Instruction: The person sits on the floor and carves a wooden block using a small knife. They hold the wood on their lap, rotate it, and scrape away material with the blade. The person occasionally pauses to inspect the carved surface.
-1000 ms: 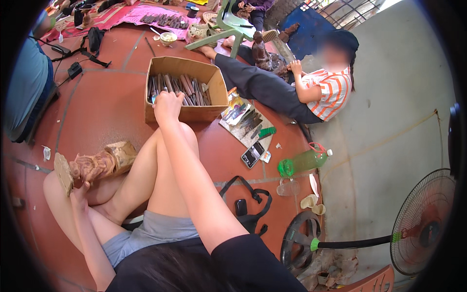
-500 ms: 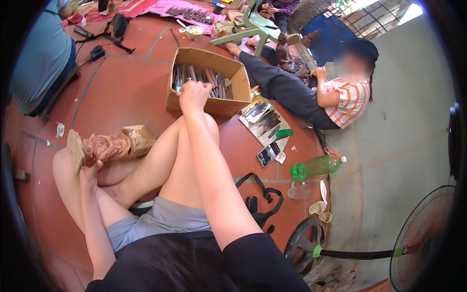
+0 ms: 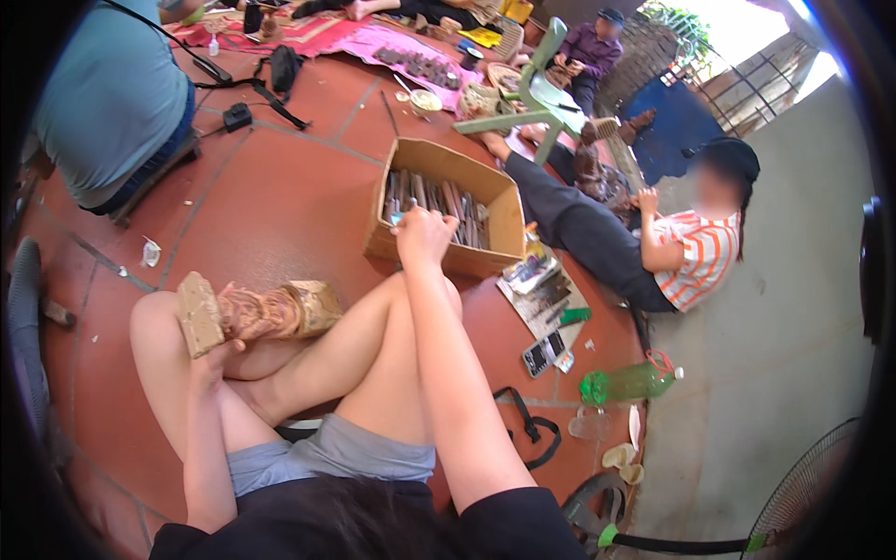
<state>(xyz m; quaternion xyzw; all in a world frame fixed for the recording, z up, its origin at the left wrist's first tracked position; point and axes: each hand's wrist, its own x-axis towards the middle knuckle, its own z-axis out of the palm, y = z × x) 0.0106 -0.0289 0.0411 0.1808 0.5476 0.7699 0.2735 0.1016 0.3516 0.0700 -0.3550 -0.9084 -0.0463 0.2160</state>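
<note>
My left hand [image 3: 217, 362] grips a carved wooden figure [image 3: 261, 313] near its flat, rough base block. The figure lies sideways over my crossed legs, and its other end is a pale uncut block. My right hand [image 3: 426, 235] is closed above the near left side of an open cardboard box [image 3: 509, 222]. A small bluish bit shows at its fingertips; what it belongs to is hidden. Inside the box stand many thin carving tools [image 3: 448, 198] with metal shafts, packed close together.
Right of the box lie a board of tools [image 3: 541, 301] and a phone [image 3: 544, 355]. Beyond are a green bottle [image 3: 630, 383], a glass mug [image 3: 588, 425] and a fan [image 3: 812, 495]. A co-worker in a striped shirt [image 3: 698, 257] sits by the wall; another person [image 3: 112, 103] sits at left.
The whole view has shifted, so things appear lower and further right. My right hand stays over the box, and my left hand still holds the carving, whose base is turned slightly more toward me.
</note>
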